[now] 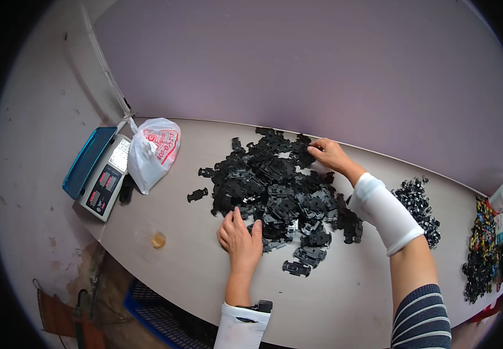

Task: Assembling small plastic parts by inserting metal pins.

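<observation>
A big heap of flat black plastic parts (280,189) sprawls across the middle of the beige table (356,302), and both hands are in it. The left hand (241,237) lies palm down on the near left edge of the heap, fingers spread and pressed flat onto the parts, nothing clamped between them. The right hand (329,153) is out at the far right edge of the heap, fingers curled down into the parts there; whether they actually pinch one, I cannot tell from here. White sleeve guards cover both forearms, with a striped sleeve above the right one.

A few stray black parts lie loose off the heap: one (197,195) to the left, another (296,268) on the near side. Right of the right forearm sits a second, smaller pile of black clips (421,203), well apart from the main heap. To the left, a white plastic bag with red print (154,152) slumps beside a weighing scale with a blue tray (97,171). A small round amber lid (158,239) rests near the table's front edge. Below the table, a blue crate (152,314).
</observation>
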{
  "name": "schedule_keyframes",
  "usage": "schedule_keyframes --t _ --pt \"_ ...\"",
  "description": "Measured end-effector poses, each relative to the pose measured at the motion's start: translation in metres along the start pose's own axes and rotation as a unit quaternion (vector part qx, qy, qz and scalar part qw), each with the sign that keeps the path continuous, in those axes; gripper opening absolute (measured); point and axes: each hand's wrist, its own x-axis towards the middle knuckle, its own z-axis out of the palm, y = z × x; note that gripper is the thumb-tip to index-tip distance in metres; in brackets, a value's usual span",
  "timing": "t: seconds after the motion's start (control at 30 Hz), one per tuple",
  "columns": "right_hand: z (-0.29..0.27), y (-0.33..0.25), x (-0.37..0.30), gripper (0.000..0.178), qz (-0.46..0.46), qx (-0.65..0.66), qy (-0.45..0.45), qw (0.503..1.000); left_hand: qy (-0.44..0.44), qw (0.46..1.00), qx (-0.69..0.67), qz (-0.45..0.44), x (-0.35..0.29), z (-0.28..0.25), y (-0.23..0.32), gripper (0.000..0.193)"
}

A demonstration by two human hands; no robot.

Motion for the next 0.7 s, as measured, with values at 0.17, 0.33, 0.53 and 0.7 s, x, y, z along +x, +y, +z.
schedule_keyframes --t 0.17,0.33,0.53,0.7 --pt "0.042 -0.006 0.031 0.054 0.04 -0.119 0.023 0.992 0.012 1.0 -0.019 0.004 0.0 0.002 0.003 0.066" --pt "0.044 -0.005 0.025 0.053 -0.096 -0.053 -0.087 0.99 0.009 1.0 -0.018 -0.003 0.003 0.0 0.003 0.066" --pt "0.017 -0.054 0.017 0.042 -0.044 0.004 -0.155 0.987 0.024 0.999 -0.021 -0.011 0.001 0.0 0.001 0.064" --pt "0.046 -0.056 0.078 0.039 -0.111 -0.019 -0.066 0.991 0.048 0.998 -0.037 -0.015 -0.001 -0.004 0.003 0.06"
